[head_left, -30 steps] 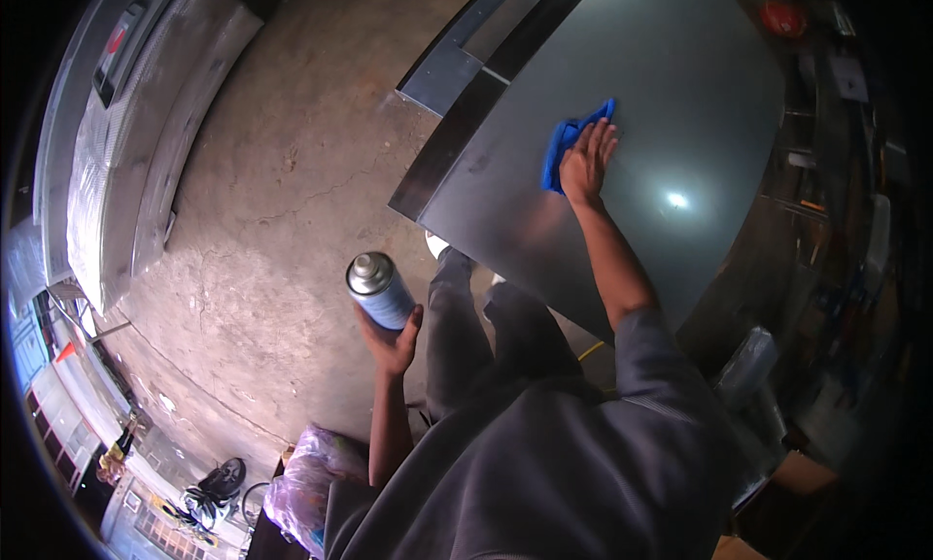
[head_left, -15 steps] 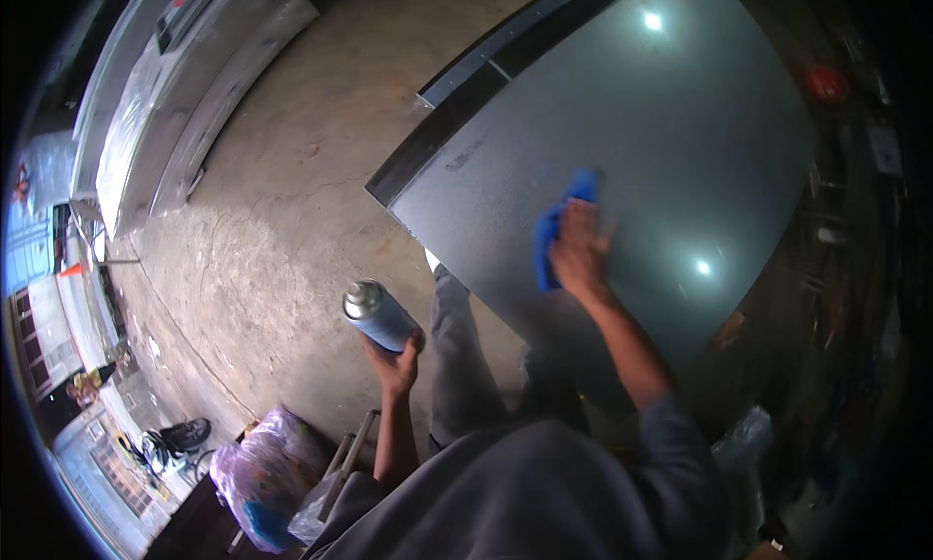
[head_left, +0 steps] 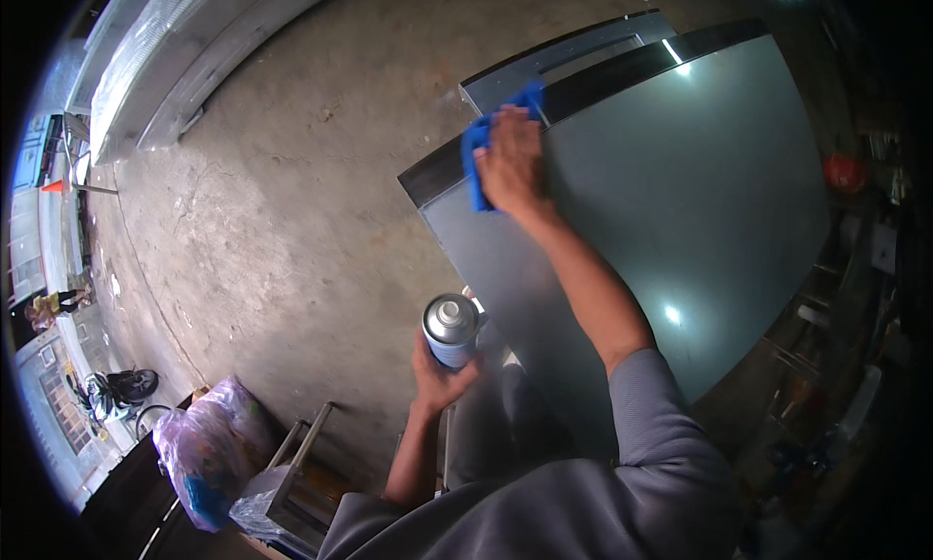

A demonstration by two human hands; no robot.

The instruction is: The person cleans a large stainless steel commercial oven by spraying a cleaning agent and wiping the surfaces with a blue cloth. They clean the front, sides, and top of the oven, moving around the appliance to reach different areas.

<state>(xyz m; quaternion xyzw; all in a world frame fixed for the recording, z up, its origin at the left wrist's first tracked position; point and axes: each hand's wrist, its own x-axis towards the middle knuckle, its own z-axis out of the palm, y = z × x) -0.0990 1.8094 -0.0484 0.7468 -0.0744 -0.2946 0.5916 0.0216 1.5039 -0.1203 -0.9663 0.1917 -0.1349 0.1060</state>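
Under my right hand [head_left: 512, 167] is a blue cloth [head_left: 475, 176], pressed against the far left edge of a large grey sheet panel [head_left: 641, 210]. The cloth reaches onto the dark strip [head_left: 671, 60] along the panel's far side. My left hand [head_left: 442, 377] is wrapped round a spray can [head_left: 451, 329] with a silver domed top and bluish body. It holds the can roughly upright, off the panel's near left edge. My right palm covers part of the cloth, and the can hides some of my left fingers.
A plastic bag of stuff [head_left: 216, 448] lies at the lower left beside a metal frame [head_left: 296, 453]. Long wrapped panels [head_left: 185, 65] stand at the upper left. A red round object [head_left: 844, 174] is past the panel's right side. Concrete floor [head_left: 292, 201] stretches to the left.
My right hand has slid the cloth across the panel to its far left edge. My left hand has brought the can rightward, more upright. The view has shifted.
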